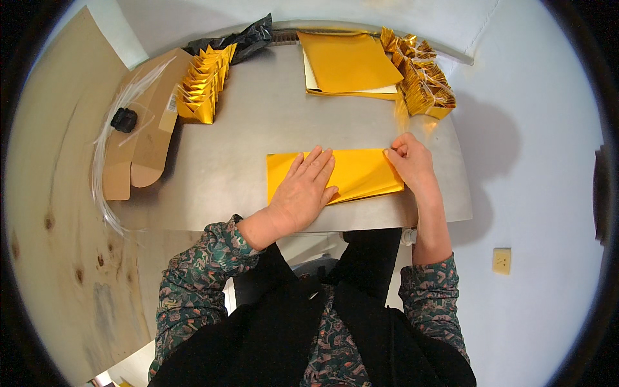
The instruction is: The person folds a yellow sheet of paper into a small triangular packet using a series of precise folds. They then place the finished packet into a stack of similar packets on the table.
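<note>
A folded sheet of gold foil paper (361, 174) lies lengthwise near the front edge of the metal tabletop. My left hand (303, 190) rests flat across its left half, fingers stretched out and slightly spread. At the paper's upper right corner, my right hand (412, 162) pinches the edge between thumb and curled fingers. Loose layers show along the paper's lower edge. Farther back lies a stack of flat gold sheets (351, 61), with a pale sheet edge showing at its left side.
Bundles of pleated gold paper (425, 84) sit at the back right. Folded gold pieces (206, 84) stand in a row at the back left, beside a cardboard box (145, 129) bearing white strings (100, 155) and a black object (124, 120). Black plastic (255, 39) lies behind.
</note>
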### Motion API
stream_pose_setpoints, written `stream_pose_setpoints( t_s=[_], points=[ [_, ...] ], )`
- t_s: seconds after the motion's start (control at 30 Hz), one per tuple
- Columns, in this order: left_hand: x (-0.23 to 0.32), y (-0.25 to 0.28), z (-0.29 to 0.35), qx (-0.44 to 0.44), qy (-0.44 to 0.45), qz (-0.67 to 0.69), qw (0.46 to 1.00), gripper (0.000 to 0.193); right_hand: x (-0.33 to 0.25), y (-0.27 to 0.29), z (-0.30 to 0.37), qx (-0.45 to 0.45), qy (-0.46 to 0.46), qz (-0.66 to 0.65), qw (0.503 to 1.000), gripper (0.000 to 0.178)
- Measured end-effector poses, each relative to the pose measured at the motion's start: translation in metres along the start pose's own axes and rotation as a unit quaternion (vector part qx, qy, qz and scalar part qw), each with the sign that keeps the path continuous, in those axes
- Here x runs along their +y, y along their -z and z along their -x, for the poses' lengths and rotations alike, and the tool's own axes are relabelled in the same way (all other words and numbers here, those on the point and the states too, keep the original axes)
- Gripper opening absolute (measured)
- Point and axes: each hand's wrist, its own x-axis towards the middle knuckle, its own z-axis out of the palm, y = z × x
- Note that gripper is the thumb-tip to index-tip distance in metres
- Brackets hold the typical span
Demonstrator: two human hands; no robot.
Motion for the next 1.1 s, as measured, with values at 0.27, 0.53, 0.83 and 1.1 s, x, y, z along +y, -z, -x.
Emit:
stream_pose_setpoints(
  t_s=[0.27, 0.53, 0.83, 1.1],
  points=[
    [-0.006, -0.006, 0.001, 0.022, -0.013, -0.002, 1.0, 0.065, -0.032, 0.012, 0.003, 0.11, 0.12, 0.051, 0.985, 0.022],
    [-0.031, -0.011, 0.001, -0.008, -0.025, 0.057, 0.998, 0.063, -0.112, -0.126, 0.007, 0.082, 0.28, -0.101, 0.951, 0.032],
    [-0.043, -0.019, 0.002, 0.048, -0.039, 0.088, 0.994, 0.058, -0.083, -0.14, 0.006, 0.039, 0.242, -0.121, 0.962, 0.046],
    [-0.045, -0.015, 0.002, 0.004, -0.04, 0.059, 0.997, 0.055, -0.068, -0.121, 0.023, 0.018, 0.318, 0.083, 0.944, 0.049]
  ],
)
